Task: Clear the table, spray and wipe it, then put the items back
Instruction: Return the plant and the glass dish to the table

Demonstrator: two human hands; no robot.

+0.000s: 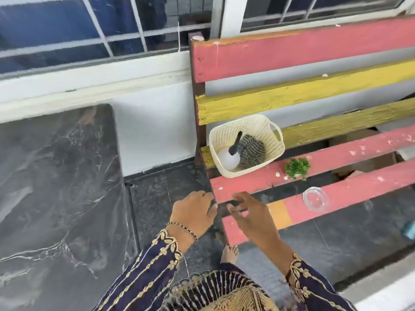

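The dark marble table (56,176) fills the left of the view, its top bare. To its right stands a slatted pink and yellow bench (303,52). On the bench seat sits a cream basket (275,140) holding a white spray bottle (226,160) with a black nozzle and a striped cloth (251,151). A small green plant (297,168) and a clear glass dish (315,198) rest on the pink slats nearby. My left hand (193,212) and my right hand (251,214) hover at the bench's near left corner, fingers relaxed, holding nothing.
A white wall and barred windows run behind the table and bench. Dark floor tiles lie between them, where my bare foot (229,253) shows. A small blue object (409,230) sits on the floor at the right edge.
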